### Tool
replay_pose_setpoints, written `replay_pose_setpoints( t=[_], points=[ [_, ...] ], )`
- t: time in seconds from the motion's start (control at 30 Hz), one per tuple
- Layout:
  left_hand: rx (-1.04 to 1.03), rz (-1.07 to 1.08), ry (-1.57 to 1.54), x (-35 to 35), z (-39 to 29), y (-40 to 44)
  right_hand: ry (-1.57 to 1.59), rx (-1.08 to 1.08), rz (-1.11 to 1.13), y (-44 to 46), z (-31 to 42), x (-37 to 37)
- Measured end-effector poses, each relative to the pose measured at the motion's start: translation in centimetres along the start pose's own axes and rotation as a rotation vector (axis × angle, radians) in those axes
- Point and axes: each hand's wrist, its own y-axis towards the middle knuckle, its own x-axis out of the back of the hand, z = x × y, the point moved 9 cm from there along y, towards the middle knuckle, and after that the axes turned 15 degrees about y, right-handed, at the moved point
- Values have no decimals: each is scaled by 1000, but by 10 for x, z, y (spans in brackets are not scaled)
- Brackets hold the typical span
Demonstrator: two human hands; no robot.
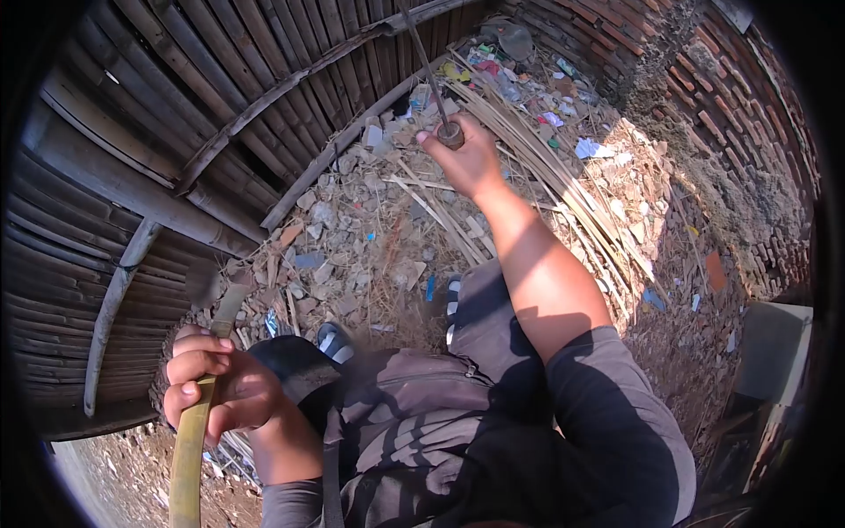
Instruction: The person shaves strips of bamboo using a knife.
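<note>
We see a flat, slightly curved, yellow-green strip of bamboo (187,453) at the lower left, its surface smooth and its upper end a duller grey-tan. Its lower end runs out of view at the bottom edge. We also see a long, thin, dark metal blade (425,66) set in a round brown wooden handle (451,135), standing out ahead of the body and running up to the top edge.

Our left hand (220,383) closes around the bamboo strip, its fingers curled over it. Our right hand (468,158) grips the wooden handle, with the arm stretched forward; the 2 hands are well apart.

A dark wall of split bamboo slats (264,106) stands close on the left, and we cannot tell whether the blade touches it. A rough red-brick wall (704,97) bounds the right. Between them, broken rubble (352,220) covers the ground, and a bundle of long, pale bamboo strips (563,189) lies slantwise beneath our right forearm. Our 2 feet in dark sandals with pale stripes (334,343) take up the near ground, so the open room lies above the rubble, between both hands.
</note>
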Motion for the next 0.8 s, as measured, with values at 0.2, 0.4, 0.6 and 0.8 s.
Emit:
replay_pose_setpoints(
  t=[0.2,0.4,0.6,0.8],
  points=[
    [33,32,21,-10,5,-7,28,9,37,-2,3,-4],
    [103,-46,-80,-2,17,-13,10,37,27,4,-13,-4],
    [602,82,-79,-13,92,-47,1,-82,57,3,-15,-4],
    [1073,509,-140,-68,122,-107,-152,-7,270,-3,6,-23]
  ],
)
